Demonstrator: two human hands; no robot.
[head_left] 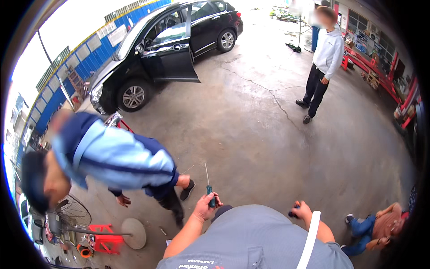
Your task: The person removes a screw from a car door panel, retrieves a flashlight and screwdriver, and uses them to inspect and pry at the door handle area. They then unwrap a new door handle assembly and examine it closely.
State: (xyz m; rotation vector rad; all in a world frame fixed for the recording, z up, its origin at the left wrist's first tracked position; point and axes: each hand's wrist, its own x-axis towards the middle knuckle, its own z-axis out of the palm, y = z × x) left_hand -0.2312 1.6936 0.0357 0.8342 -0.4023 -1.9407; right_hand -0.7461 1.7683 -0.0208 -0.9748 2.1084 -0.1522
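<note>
In the lower middle my left hand (pixel 207 204) is closed round the teal handle of a screwdriver (pixel 210 195), whose thin metal shaft points upward over the concrete floor. Further right, beside my grey-shirted body, my right hand (pixel 301 209) is closed on a small dark object (pixel 294 211), too small to make out. A co-worker in light and dark blue (pixel 116 152) is bent over just left of my left hand, with one bare hand (pixel 123 201) hanging low, apart from mine.
A black car (pixel 170 54) stands upper left with its front door open. A person in a white hoodie (pixel 324 56) stands upper right, near red equipment (pixel 376 74). Another person (pixel 371 231) is low at right. A red stool (pixel 105 240) and wire fan (pixel 74 208) are lower left.
</note>
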